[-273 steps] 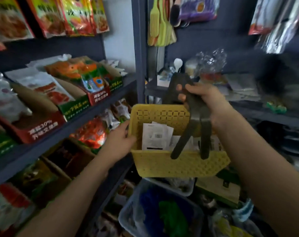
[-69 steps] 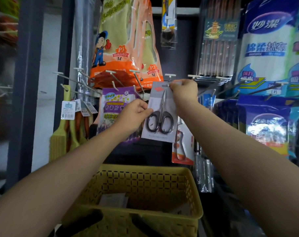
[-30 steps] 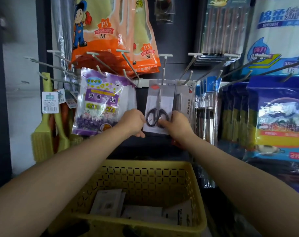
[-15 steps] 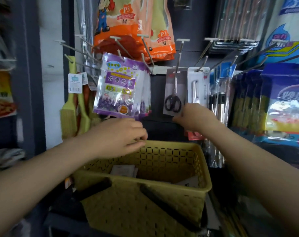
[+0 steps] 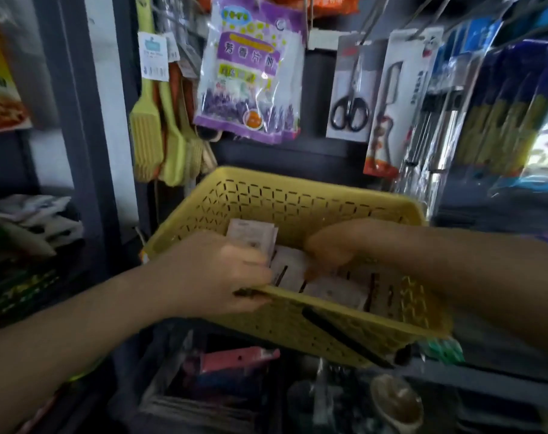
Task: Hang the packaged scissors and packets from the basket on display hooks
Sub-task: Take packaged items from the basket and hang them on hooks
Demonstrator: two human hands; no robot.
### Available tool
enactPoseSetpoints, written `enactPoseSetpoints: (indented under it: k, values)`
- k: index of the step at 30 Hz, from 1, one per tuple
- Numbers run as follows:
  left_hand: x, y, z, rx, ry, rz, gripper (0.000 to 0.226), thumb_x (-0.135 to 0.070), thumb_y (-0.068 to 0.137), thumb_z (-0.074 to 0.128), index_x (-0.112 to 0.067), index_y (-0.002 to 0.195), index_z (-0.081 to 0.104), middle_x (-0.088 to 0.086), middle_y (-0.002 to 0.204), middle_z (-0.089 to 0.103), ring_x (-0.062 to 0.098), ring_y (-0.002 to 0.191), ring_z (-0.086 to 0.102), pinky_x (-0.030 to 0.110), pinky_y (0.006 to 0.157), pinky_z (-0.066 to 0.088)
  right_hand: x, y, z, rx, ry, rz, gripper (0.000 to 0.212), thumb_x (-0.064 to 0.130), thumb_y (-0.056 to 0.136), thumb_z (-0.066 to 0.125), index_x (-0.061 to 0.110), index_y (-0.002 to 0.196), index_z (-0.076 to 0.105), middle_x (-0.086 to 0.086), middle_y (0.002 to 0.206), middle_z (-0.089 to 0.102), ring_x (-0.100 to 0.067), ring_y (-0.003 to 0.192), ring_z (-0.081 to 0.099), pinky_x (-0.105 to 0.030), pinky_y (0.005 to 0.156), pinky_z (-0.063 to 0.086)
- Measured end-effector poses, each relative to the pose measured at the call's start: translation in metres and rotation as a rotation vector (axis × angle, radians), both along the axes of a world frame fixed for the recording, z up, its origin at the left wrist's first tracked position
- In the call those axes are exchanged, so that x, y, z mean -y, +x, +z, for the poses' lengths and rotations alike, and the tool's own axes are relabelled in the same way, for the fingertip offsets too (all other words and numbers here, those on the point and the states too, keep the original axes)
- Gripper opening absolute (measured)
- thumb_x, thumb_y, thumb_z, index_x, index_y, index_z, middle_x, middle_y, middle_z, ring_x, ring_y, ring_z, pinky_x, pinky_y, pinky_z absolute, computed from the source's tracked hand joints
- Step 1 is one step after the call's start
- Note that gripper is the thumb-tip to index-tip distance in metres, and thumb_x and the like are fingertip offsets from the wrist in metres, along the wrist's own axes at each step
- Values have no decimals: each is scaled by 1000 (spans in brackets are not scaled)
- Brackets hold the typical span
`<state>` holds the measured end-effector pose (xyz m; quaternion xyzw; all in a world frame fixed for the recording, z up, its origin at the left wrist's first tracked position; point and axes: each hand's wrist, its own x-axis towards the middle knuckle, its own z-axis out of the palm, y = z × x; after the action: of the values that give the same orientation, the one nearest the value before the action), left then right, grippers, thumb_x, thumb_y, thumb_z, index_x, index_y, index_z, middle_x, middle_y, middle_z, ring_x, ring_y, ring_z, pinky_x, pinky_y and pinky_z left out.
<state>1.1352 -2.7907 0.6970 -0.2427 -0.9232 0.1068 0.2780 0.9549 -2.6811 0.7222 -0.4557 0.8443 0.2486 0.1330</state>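
Note:
The packaged scissors (image 5: 349, 89) hang on a display hook, black handles down, with no hand on them. Below them is the yellow perforated basket (image 5: 297, 187), tilted, with several white packets (image 5: 332, 291) lying inside. My left hand (image 5: 222, 272) is at the basket's near left rim, its fingers curled around an upright white packet (image 5: 252, 238). My right hand (image 5: 332, 249) reaches down into the basket from the right, fingertips on the packets; blur hides whether it grips one.
Purple sachet packs (image 5: 250, 73) hang left of the scissors, with green brushes (image 5: 147, 133) further left. A carded peeler (image 5: 396, 98) and blue packs (image 5: 501, 104) hang to the right. A dark shelf post (image 5: 78, 120) stands at left. Cluttered bins (image 5: 235, 371) lie below the basket.
Both hands have left the hanging scissors and dropped into the basket. My view has tilted downward, so the hooks now sit at the top edge.

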Motion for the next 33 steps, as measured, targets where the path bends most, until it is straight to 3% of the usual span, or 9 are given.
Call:
enactPoseSetpoints:
  k: [5,10,13,18,22,26,28,30,33]
  values:
    - [-1,4,-10,-25,63,12,27,-34,81,48,-17,63,58,-4,60,58,13,52,56,26,33,45,2,5,-5,-65,-175,17,28,40,87,59,12,89,61,-1,87,61,-22,83,60,-31,74,46]
    - [3,0,-8,-55,69,21,29,-37,80,47,-17,65,62,-5,62,59,12,50,55,25,32,44,3,14,-17,-128,62,57,35,33,91,54,15,61,51,2,65,51,-15,65,52,-29,69,43]
    - [4,-5,-1,-52,168,34,27,-47,79,45,-25,78,59,-15,72,56,5,58,53,25,41,48,-11,18,20,10,-276,23,20,30,92,54,14,86,65,4,74,57,-14,72,56,-28,71,47]
    - [18,-24,20,-118,724,116,79,-62,72,47,-24,138,24,-9,132,32,8,120,35,30,98,32,-44,29,100,187,-918,-125,25,32,95,50,11,98,63,-8,87,66,-20,78,62,-32,74,49]
    - [15,-39,44,-204,482,226,79,-51,79,55,-18,143,23,4,151,24,7,133,19,29,108,15,-54,34,118,622,-1073,-318,15,21,90,57,7,91,62,-3,68,67,-8,48,64,-16,43,50]
    - [10,-43,57,-374,293,115,39,-32,85,45,-8,109,62,10,106,68,24,89,65,39,75,55,-56,30,117,744,-985,-374,20,18,93,52,4,81,59,-4,57,61,-7,40,53,-14,37,43]
    - [7,-42,61,-354,414,99,29,-33,84,54,-8,92,67,5,77,70,20,66,63,30,59,50,-61,24,112,841,-1016,-388,21,12,96,46,4,80,58,-1,53,64,-4,40,55,-11,37,45]
    - [9,-46,65,-316,446,179,23,-35,82,61,-13,78,64,-2,61,59,20,59,55,27,55,37,-67,15,108,787,-1156,-358,20,19,96,47,9,85,61,-1,73,69,-10,63,63,-21,60,54]
    - [10,-52,71,-205,247,391,28,-42,84,56,-16,75,56,-7,61,48,20,66,52,27,50,28,-76,14,116,543,-1248,-156,38,46,92,45,19,87,71,8,98,72,-9,94,62,-29,90,42]
